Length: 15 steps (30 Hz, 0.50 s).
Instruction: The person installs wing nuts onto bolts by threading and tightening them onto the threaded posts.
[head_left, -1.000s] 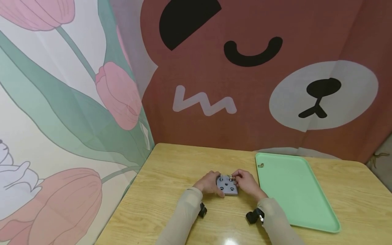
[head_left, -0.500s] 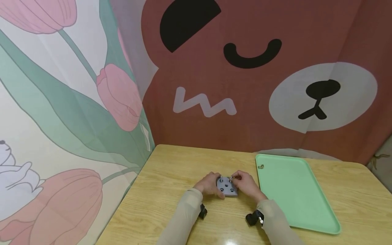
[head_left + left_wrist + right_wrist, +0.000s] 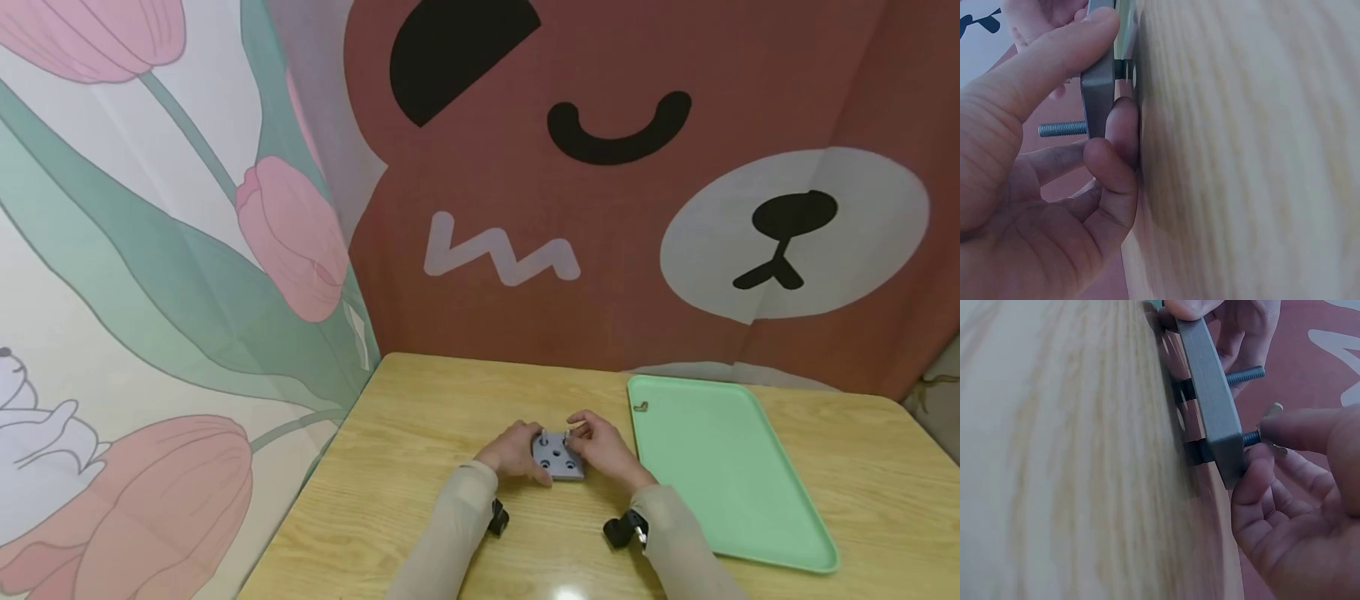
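Note:
A grey metal plate (image 3: 558,468) with several holes lies between my hands, just over the wooden table. Two threaded bolts stick up through its far side; the left one is a bare bolt (image 3: 1063,129). My left hand (image 3: 516,450) grips the plate's left side, thumb on the near edge and fingers curled beneath. My right hand (image 3: 606,448) pinches a brass-coloured wing nut (image 3: 1274,411) at the tip of the right bolt (image 3: 1251,438); fingers cover most of the nut. Dark bolt heads (image 3: 1198,452) show below the plate.
To the right lies a light green tray (image 3: 723,467) with one small brass-coloured wing nut (image 3: 641,407) near its far left corner. The wooden table (image 3: 420,408) ends at a printed cloth backdrop (image 3: 480,325). A small black camera (image 3: 624,530) sits on the right wrist.
The right hand's fingers have shifted around the wing nut, with one finger now raised farther up. The left hand and the plate stay in nearly the same place.

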### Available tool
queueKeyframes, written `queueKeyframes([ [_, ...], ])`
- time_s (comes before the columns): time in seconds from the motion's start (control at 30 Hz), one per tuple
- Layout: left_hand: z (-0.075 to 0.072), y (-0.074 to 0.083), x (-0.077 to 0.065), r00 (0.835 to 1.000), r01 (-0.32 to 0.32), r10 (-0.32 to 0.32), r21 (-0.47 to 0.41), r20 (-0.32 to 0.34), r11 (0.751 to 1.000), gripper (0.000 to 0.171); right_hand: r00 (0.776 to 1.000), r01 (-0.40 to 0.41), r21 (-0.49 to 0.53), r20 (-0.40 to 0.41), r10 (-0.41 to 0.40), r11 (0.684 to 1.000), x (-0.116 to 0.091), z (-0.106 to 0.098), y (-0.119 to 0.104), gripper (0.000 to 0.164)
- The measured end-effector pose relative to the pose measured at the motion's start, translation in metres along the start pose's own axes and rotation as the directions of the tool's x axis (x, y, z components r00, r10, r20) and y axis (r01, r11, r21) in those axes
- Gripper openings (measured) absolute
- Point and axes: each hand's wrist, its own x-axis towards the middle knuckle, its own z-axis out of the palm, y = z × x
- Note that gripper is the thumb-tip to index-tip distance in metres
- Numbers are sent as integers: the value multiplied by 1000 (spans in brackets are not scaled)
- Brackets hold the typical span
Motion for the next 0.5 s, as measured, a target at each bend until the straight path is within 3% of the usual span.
queueKeyframes([
  [0.13,-3,1,1,1000,-10,10,6,-5,1000,85,1000,23,-43,-14,-23,999,2,-1,0,12],
  [0.2,-4,2,1,1000,-12,12,2,-6,1000,85,1000,1,-20,-14,-1,1000,3,-1,0,8],
  [0.37,-3,0,1,1000,-11,11,-9,-2,1000,85,999,-49,56,-8,50,997,2,-1,-1,18],
  [0.5,-1,-2,1,1000,-12,13,-6,4,1000,84,999,-34,32,-7,35,999,0,0,-1,8],
])
